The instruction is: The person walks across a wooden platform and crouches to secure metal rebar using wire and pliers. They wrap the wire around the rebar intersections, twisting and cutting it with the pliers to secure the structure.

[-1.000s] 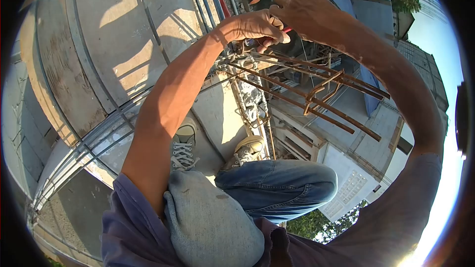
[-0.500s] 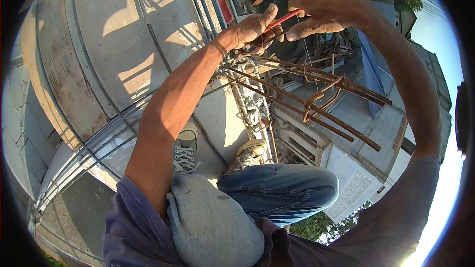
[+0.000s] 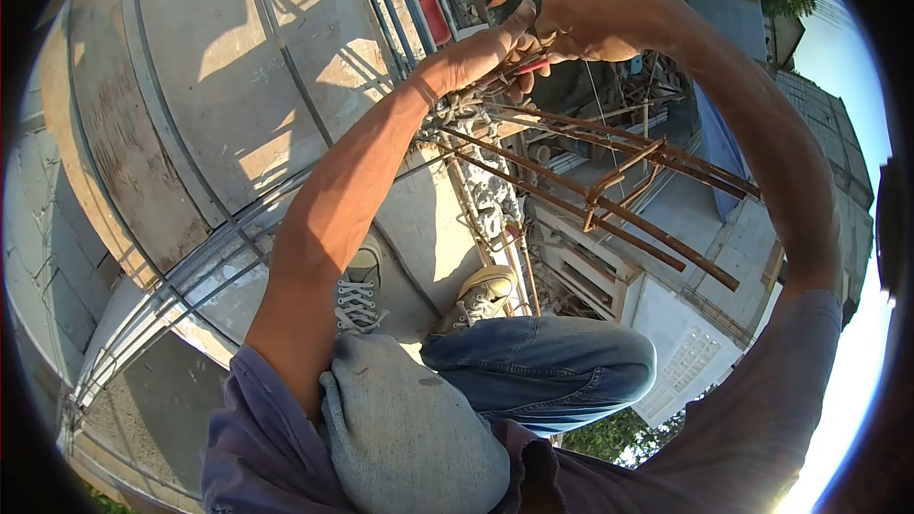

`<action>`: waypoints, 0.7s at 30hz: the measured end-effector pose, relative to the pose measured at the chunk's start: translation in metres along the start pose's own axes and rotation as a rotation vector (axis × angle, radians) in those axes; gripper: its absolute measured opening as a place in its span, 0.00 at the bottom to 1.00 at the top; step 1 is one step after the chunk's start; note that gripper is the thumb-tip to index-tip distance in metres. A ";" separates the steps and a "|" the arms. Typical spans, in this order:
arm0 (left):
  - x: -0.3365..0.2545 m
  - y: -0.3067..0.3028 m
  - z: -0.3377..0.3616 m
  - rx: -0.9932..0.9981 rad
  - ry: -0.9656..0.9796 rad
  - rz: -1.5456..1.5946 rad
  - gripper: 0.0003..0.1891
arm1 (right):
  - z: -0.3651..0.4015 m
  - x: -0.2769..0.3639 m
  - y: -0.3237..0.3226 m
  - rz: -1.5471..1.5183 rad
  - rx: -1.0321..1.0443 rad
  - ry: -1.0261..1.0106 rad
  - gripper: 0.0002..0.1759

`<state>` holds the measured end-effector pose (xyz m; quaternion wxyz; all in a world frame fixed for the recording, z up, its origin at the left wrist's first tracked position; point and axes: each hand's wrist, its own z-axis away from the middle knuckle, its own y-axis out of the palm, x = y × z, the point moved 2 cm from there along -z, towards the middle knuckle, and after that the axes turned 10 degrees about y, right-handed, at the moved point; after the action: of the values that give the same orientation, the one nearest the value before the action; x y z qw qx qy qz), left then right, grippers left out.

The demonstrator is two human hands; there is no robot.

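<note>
At the top of the view my left hand (image 3: 490, 52) is closed around a slim red-handled tool (image 3: 533, 66), its fingers curled underneath. Only a short red length of the tool shows, and its working end is hidden by the hands. My right hand (image 3: 590, 29) is closed too, with bent fingers right at the left fingertips and the red handle. I cannot tell what its fingers hold. Just below the hands, rusty rebar (image 3: 609, 200) with bent stirrups (image 3: 619, 176) juts out to the right from a rough concrete edge (image 3: 490, 195).
Long steel bars (image 3: 286, 57) run over plywood panels (image 3: 143, 124) on the left. A red object (image 3: 433, 17) lies beside the bars at the top. My shoes (image 3: 357, 290) stand near the slab edge. Past it, a lower level with a blue tarp (image 3: 716, 148) and a white building part (image 3: 681, 352) shows.
My right hand has come in to the left and its spread fingers have closed. The red handle has dropped lower and is now mostly covered between the hands.
</note>
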<state>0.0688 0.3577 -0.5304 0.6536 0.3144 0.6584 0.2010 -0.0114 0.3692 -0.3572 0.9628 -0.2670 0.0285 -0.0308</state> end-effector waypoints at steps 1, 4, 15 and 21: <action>-0.001 -0.002 0.004 0.001 -0.001 0.001 0.42 | -0.003 -0.003 -0.002 -0.058 0.059 0.003 0.17; -0.020 0.008 0.020 -0.019 0.043 -0.115 0.47 | -0.018 -0.034 0.013 -0.710 0.409 0.329 0.15; 0.008 -0.008 0.002 0.159 -0.133 0.142 0.51 | -0.002 -0.054 0.013 -1.266 -0.131 0.303 0.33; 0.019 -0.017 -0.004 0.160 -0.136 0.216 0.48 | 0.012 -0.010 0.017 0.467 -0.760 -0.129 0.39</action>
<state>0.0633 0.3589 -0.5553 0.6441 0.4473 0.5889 0.1954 -0.0193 0.3906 -0.3549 0.7773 -0.5895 0.0374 0.2166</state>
